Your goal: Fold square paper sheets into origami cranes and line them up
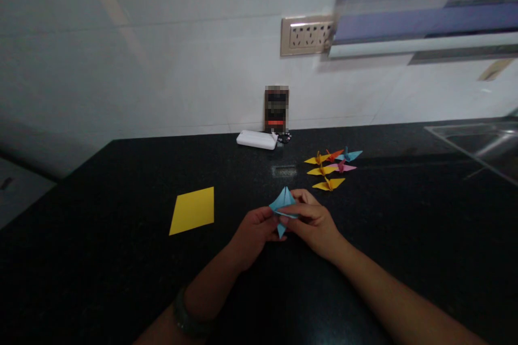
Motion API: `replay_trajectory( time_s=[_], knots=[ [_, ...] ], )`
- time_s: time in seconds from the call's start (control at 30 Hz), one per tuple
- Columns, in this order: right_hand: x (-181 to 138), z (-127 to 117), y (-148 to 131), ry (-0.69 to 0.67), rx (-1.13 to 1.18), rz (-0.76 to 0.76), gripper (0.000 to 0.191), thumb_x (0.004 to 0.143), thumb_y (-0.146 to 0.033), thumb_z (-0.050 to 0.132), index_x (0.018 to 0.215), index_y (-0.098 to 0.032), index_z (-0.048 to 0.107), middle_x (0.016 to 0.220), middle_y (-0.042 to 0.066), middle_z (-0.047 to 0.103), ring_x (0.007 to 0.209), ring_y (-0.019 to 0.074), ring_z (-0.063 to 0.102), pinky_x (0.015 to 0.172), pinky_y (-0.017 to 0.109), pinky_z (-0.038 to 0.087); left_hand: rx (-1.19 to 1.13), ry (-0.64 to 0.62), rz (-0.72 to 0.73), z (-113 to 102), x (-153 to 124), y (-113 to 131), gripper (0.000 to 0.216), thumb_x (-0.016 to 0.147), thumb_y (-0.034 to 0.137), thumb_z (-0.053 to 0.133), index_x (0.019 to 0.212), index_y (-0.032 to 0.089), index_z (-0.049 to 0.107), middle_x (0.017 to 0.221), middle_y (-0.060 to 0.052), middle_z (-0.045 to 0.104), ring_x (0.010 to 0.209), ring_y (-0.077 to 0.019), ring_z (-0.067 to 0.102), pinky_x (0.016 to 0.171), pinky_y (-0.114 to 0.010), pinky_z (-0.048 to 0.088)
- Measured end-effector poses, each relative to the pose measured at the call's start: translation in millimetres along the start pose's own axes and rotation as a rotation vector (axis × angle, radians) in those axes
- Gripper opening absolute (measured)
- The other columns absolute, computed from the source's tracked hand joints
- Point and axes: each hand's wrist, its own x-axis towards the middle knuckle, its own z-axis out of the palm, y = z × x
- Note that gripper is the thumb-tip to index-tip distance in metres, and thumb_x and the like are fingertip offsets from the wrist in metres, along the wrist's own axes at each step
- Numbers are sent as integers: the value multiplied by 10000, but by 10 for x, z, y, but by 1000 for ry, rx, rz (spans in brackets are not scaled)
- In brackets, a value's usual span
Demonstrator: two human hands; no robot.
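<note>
Head view: two hands pinch a half-folded blue paper figure over a dark bench.

Farthest left of the blue paper figure (282,205) a flat yellow sheet (192,210) lies unfolded on the bench (101,248). Just left of the figure, the left hand (254,232) pinches its lower edge between thumb and fingers; a dark band sits on that wrist. Just right of it, the right hand (313,221) is closed over its side, fingers pressing a fold. The figure is held slightly above the bench, pointed flaps up, one tip down. Beyond and right of it, a cluster of finished paper cranes (332,167) rests in yellow, orange, pink and blue. Behind it by the wall lies a white box (257,139). By my reading, several cranes are done, the blue one is partway folded, and the yellow sheet is untouched.
</note>
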Motion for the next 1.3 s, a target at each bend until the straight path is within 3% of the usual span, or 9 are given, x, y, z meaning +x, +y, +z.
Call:
replay_trajectory(
  time_s=[0.17, 0.3, 0.4, 0.57, 0.9, 1.3],
  knots=[
    [-25, -29, -80, -95, -115, -202, 179, 737, -286, 602, 889, -229, 678, 1018, 66, 501, 949, 198, 489, 812, 347, 425, -18, 4, 37, -18, -4, 17, 226, 683, 249, 641, 886, 151, 664, 765, -32, 655, 677, -120, 583, 686, -263, 450],
    [-16, -17, -115, -75, -129, -123, 270, 842, -229, 435, 725, -204, 677, 910, 56, 531, 872, 165, 523, 753, 310, 439, -28, 26, 43, -32, 0, 31, 196, 722, 240, 605, 887, 150, 658, 774, -35, 661, 678, -114, 590, 683, -259, 457],
    [-9, 7, -97, -3, -143, -50, 170, 798, -200, 505, 822, -207, 673, 857, 52, 522, 797, 154, 535, 688, 293, 455, -85, 10, 25, -40, 3, 29, 187, 712, 217, 608, 875, 138, 654, 749, -43, 666, 683, -128, 603, 685, -276, 466],
    [-21, 19, -77, 18, -141, -50, 194, 783, -179, 517, 911, -204, 662, 847, 55, 505, 773, 149, 528, 663, 292, 463, -194, -18, 55, -38, 8, 13, 251, 741, 326, 568, 819, 101, 648, 720, -79, 668, 674, -171, 618, 661, -316, 471],
    [-58, 15, -110, -141, -452, -203, 349, 819, -161, 436, 1150, -207, 538, 1143, 102, 445, 1034, 212, 425, 862, 377, 395, -220, 17, 142, 4, 27, -13, 236, 768, 337, 552, 825, 122, 632, 807, -67, 667, 755, -164, 612, 738, -317, 454],
    [-67, 33, -141, -142, -593, -214, 282, 817, -215, 454, 1064, -195, 588, 1180, 112, 430, 1033, 228, 420, 825, 378, 417, -98, 63, 204, -30, 64, -93, 241, 775, 350, 538, 805, 133, 639, 769, -45, 647, 689, -129, 577, 690, -275, 444]
  ],
)
